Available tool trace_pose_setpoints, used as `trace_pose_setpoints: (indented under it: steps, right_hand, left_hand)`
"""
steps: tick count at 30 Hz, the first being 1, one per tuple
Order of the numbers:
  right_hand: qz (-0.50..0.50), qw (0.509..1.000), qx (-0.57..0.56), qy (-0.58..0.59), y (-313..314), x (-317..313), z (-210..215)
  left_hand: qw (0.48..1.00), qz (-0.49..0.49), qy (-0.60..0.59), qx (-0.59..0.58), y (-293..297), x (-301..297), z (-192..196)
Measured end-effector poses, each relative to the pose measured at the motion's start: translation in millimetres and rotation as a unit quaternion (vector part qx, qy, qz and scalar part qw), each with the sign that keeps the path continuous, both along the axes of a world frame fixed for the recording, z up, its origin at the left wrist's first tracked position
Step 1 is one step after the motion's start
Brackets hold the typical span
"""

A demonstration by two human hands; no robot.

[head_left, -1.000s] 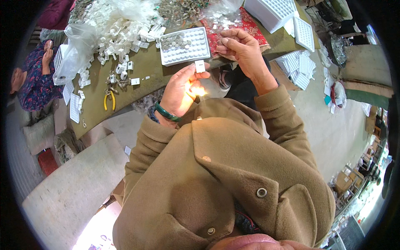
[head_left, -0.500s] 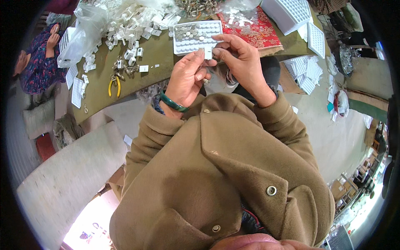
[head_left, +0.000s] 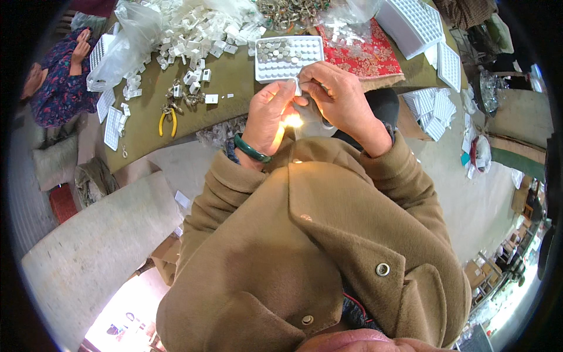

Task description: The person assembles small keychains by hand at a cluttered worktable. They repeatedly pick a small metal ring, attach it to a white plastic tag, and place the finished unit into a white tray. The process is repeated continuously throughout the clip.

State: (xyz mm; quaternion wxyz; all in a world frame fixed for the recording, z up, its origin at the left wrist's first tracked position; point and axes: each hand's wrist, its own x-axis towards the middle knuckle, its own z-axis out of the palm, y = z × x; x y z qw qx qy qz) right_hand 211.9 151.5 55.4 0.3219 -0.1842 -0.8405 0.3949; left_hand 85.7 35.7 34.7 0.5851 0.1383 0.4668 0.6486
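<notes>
In front of my chest, both hands meet at a small white plastic piece (head_left: 297, 88). My left hand (head_left: 267, 117), with a green bangle at the wrist, is closed and pinches it between thumb and finger. A bright yellow-white light (head_left: 292, 120) shines just below the left fingers; its source is lost in the glare. My right hand (head_left: 335, 94) is closed, its thumb and forefinger pressed at the same white piece, and what else it grips is hidden. Just beyond the fingers lies a white dimpled tray (head_left: 305, 50) with round silver button cells (head_left: 278, 50) in several of its pockets.
A big heap of white plastic pieces (head_left: 205, 32) covers the back left of the table. Yellow-handled pliers (head_left: 168, 122) lie at the left. A red patterned cloth (head_left: 369, 56) and stacked white trays (head_left: 410, 26) are at the right. Another person's hand (head_left: 81, 50) shows far left.
A bright light has come on below my left fingers. The white piece has turned more edge-on between my hands. The whole view has shifted slightly.
</notes>
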Motion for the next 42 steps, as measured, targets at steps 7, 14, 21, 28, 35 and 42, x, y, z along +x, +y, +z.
trace_pose_setpoints:
  steps: [7,14,21,28,35,42]
  right_hand:
    - [0.033,0.977,-0.202,-0.059,8,-2,8]
    - [0.047,0.997,-0.059,-0.032,11,-15,-2]
    - [0.082,0.994,-0.064,-0.041,23,-22,-12]
    - [-0.004,0.987,0.006,-0.158,98,-36,-13]
    - [0.005,0.93,0.289,-0.227,127,-72,-31]
    - [0.009,0.931,0.252,-0.262,134,-70,-33]
  left_hand:
    - [0.983,0.006,-0.183,-0.026,-3,-16,-6]
    - [0.97,0.007,-0.24,-0.046,-1,-19,-4]
    - [0.997,0.038,0.065,-0.02,6,-12,0]
    - [0.996,0.038,0.074,0.004,7,-26,7]
    - [0.997,0.018,0.072,-0.004,6,-34,11]
    - [0.997,0.074,-0.027,-0.001,5,-38,11]
